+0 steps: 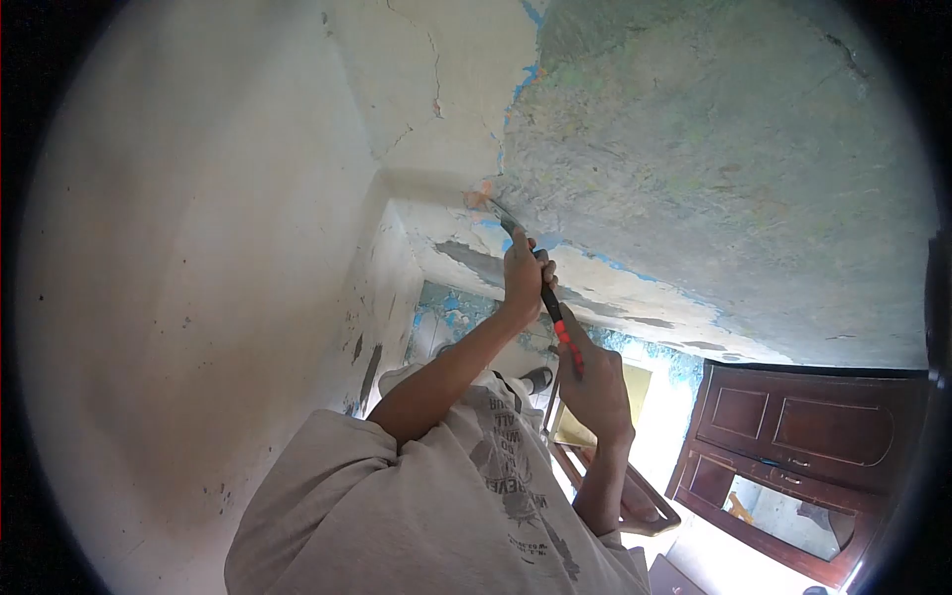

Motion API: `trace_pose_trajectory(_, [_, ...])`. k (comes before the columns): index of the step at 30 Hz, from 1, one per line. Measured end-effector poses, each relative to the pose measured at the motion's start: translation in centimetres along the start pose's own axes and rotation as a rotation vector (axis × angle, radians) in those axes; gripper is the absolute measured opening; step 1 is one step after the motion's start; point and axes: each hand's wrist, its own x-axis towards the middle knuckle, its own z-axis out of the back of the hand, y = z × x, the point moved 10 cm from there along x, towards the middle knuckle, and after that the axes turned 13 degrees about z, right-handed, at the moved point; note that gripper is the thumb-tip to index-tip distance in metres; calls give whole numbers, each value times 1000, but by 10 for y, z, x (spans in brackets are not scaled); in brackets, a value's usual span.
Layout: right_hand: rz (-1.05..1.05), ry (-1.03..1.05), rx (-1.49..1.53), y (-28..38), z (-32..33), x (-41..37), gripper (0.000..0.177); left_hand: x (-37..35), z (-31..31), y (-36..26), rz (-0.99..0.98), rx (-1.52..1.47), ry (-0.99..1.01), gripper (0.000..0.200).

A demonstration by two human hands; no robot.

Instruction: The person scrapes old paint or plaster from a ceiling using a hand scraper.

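Both of my hands are closed around one long-handled scraper (551, 301), which has a black and red handle and a narrow metal head. My left hand (526, 276) grips it nearer the head, with the thumb lying along the shaft. Lower down, my right hand (597, 389) wraps round the red end of the handle. The scraper's tip meets the wall (654, 169) beside a small orange-brown bare patch (478, 195). Around that spot, cream paint borders a rough grey-green area, with blue flecks along the ragged edge.
A plain cream wall (198, 258) with cracks and stains fills the left. At lower right stands a dark wooden cabinet (793, 426) with a mirror-like panel. Below my right arm is a wooden chair (645, 506). A sandalled foot (538, 379) shows on the floor.
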Motion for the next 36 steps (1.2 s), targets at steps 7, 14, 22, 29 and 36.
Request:
trace_pose_trajectory(7, [-119, 87, 307, -63, -14, -33, 54, -15, -9, 1, -59, -43, 137, 42])
trace_pose_trajectory(14, [-101, 203, 1133, -80, -47, -56, 75, -45, -15, -11, -122, -22, 181, 39])
trace_pose_trajectory(22, [375, 130, 611, 33, 23, -43, 61, -59, -23, -25, -36, 7, 113, 28])
trace_pose_trajectory(29, [367, -460, 395, 22, 36, -25, 11, -33, -32, -18, 115, -59, 173, 33])
trace_pose_trajectory(36, [607, -758, 398, 43, 28, 7, 37, -12, -26, -12, 188, -345, 84, 30])
